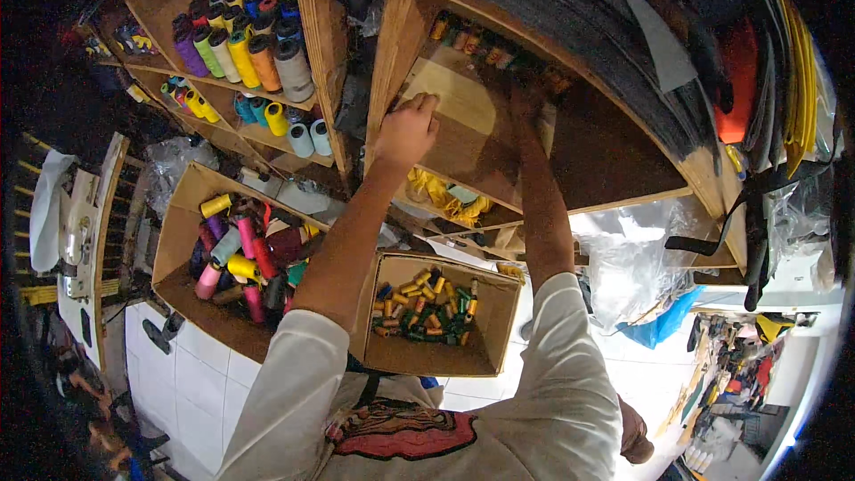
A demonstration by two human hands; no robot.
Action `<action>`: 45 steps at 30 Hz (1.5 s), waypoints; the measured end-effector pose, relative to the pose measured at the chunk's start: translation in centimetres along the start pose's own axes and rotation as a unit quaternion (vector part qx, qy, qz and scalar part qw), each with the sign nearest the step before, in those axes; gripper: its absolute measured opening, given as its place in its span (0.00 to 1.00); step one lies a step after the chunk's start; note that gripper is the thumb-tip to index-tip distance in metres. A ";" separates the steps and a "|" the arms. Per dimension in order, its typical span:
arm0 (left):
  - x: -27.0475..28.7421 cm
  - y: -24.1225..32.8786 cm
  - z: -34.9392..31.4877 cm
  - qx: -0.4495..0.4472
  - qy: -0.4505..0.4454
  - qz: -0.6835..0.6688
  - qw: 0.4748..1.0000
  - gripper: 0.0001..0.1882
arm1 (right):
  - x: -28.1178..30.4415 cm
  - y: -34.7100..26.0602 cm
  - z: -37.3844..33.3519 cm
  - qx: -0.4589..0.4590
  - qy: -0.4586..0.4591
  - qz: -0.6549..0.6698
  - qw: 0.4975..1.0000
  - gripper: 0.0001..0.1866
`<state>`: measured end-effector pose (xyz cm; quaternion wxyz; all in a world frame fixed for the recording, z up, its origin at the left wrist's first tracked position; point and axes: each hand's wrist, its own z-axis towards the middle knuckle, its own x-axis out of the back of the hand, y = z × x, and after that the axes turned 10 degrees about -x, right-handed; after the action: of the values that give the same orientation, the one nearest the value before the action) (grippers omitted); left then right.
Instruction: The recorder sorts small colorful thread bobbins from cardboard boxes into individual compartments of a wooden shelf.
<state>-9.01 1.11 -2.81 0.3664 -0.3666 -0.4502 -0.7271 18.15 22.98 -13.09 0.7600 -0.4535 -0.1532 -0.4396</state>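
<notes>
My left hand (410, 129) is over the near left part of a wooden shelf (476, 147), its fingers curled closed; anything inside them is hidden. My right arm reaches deeper into the same compartment. There my right hand (527, 100) is in dark shadow close to a row of small thread spools (490, 52) along the back, and its fingers cannot be made out. Below my arms stands a cardboard box (481, 343) with many small yellow and green spools (427, 307) lying loose in it.
Left of it, a larger cardboard box (183, 245) holds big thread cones (254, 245) in mixed colours. More cones (240, 53) stand in the left shelving. Yellow cloth (441, 199) lies under the shelf. Clear plastic bags (619, 249) hang at right, near dark folded material (614, 44).
</notes>
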 end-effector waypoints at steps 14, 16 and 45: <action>-2.2 -1.7 0.1 -0.068 0.140 -0.012 0.988 0.16 | 0.1 -1.5 0.1 -0.052 -0.001 0.096 0.994 0.13; -1.9 -1.0 0.3 -0.077 0.156 0.000 0.985 0.16 | 1.7 -2.4 -1.3 -0.078 -0.015 0.208 0.975 0.10; -30.1 9.0 -47.1 0.219 -0.386 -0.203 0.873 0.18 | 39.8 -3.6 -42.4 -0.520 -0.357 0.291 0.719 0.20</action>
<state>3.12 -39.16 -40.67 0.0789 -0.4290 -0.7681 -0.4688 30.74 -33.78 -8.90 0.3837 -0.9231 -0.0208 -0.0133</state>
